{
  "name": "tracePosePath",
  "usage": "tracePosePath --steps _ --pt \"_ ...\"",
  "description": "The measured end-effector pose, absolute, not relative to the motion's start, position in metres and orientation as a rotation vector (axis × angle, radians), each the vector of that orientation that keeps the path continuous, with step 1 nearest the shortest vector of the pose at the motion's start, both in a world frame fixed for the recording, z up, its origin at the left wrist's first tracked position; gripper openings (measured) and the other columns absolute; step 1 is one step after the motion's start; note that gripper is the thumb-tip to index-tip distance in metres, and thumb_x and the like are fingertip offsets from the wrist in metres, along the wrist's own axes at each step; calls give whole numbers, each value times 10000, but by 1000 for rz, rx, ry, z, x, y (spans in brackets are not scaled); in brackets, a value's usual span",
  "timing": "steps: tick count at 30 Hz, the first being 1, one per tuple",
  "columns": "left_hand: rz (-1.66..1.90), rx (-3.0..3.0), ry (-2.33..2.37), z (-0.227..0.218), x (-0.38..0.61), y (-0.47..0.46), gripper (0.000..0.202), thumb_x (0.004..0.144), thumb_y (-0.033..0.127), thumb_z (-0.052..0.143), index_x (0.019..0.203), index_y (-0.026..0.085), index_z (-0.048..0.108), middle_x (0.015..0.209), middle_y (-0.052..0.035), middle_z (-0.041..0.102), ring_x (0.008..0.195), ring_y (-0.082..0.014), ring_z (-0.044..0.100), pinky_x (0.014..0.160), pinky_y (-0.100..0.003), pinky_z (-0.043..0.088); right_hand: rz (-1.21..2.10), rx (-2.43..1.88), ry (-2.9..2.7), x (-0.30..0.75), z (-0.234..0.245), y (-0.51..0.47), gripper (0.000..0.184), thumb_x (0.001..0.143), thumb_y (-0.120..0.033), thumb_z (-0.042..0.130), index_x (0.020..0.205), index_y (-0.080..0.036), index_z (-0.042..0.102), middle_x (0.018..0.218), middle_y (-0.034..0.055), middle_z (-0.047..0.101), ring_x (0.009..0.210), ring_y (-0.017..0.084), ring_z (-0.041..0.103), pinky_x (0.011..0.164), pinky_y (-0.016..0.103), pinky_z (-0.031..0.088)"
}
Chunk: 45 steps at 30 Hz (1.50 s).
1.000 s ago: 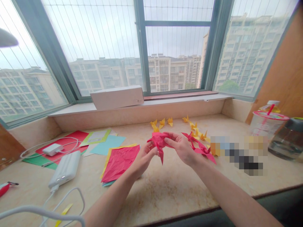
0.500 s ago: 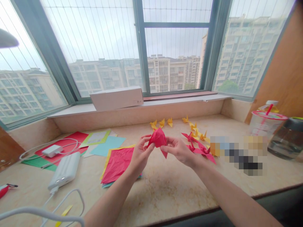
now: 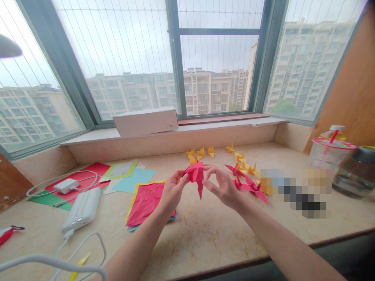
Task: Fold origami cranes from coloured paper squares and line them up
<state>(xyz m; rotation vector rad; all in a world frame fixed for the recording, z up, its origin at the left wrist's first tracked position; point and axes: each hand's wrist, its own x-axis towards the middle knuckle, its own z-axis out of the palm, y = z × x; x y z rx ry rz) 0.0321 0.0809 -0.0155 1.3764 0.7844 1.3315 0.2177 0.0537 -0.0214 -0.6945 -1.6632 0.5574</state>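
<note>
A partly folded red origami paper (image 3: 197, 171) is pinched at its left side by my left hand (image 3: 175, 186), held above the stone counter. One pointed flap of it hangs downward. My right hand (image 3: 222, 186) is at the paper's right edge with thumb and index finger apart; the index fingertip is close to or touching the upper right of the paper. Just right of that hand lie several folded red origami pieces (image 3: 249, 185). Behind the paper stand small yellow origami cranes (image 3: 210, 152), with more yellow cranes (image 3: 240, 157) to the right.
A stack of red, yellow and blue paper (image 3: 146, 201) lies left of my hands. Further left are coloured sheets (image 3: 136, 180), a charger (image 3: 65, 186), a white power bank (image 3: 82, 210) and cables. A long white box (image 3: 146, 121) rests on the sill. Cups (image 3: 329, 154) stand right.
The red paper has turned from a broad rounded shape to a narrower one with its flap pointing straight down. My right thumb and finger have come off it and spread apart.
</note>
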Motion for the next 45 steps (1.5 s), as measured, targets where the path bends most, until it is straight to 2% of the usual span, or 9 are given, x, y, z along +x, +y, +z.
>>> tracePosePath --steps 2,8,11,15,19,27,34,41,45 --pt "1336 1371 788 -14 32 80 272 774 393 732 890 155 669 841 -42 719 818 -175 645 795 -274 466 525 -735 -1730 219 -21 52 93 875 -273 625 948 -245 575 1155 71 651 1198 246 547 1049 460 395" --pt "1287 1221 700 -16 33 80 272 798 398 718 877 166 598 829 -27 715 767 -147 651 755 -257 482 253 -763 -2032 219 -16 44 483 852 -208 634 1301 -255 463 1267 111 608 1226 269 531 1078 519 338" --pt "1234 1118 655 -17 34 79 284 788 399 731 860 174 572 795 -5 687 709 -124 635 693 -235 483 192 -744 -2017 219 -15 45 559 849 -216 647 1360 -259 427 1302 118 598 1219 274 541 1062 507 360" --pt "1160 1104 668 -18 36 77 332 778 448 731 852 164 574 736 -2 654 613 -113 595 609 -232 467 245 -759 -1892 219 -22 53 439 855 -219 641 1275 -277 528 1219 83 658 1123 256 602 988 458 437" --pt "1171 1134 643 -17 38 76 368 769 468 737 850 146 577 672 -1 635 539 -97 548 543 -219 418 455 -753 -1682 217 -31 62 335 864 -271 652 1193 -270 592 1151 68 684 1069 232 634 932 396 491" --pt "1202 1086 600 -12 38 74 358 706 352 820 882 139 592 658 20 614 530 -62 512 514 -175 345 919 -570 -1330 211 -25 62 410 872 -317 663 1251 -275 512 983 33 703 905 190 689 825 352 545" --pt "1265 1059 627 -10 38 74 378 668 334 848 846 151 569 678 6 660 528 -59 524 485 -163 321 888 -586 -1193 211 -21 61 354 834 -311 703 1158 -280 564 933 13 721 892 173 676 818 325 530" --pt "1258 1042 561 -13 38 76 382 674 259 848 884 178 539 744 5 691 625 -86 619 546 -157 404 960 -594 -1056 215 -22 67 359 805 -313 710 1135 -269 576 910 -4 699 814 161 668 746 292 537" --pt "1229 1054 532 -8 37 69 546 686 221 839 1111 251 498 854 5 718 681 -108 662 615 -183 474 1037 -581 -980 217 -16 66 387 765 -312 732 1112 -247 573 889 -3 702 777 159 673 743 290 536"
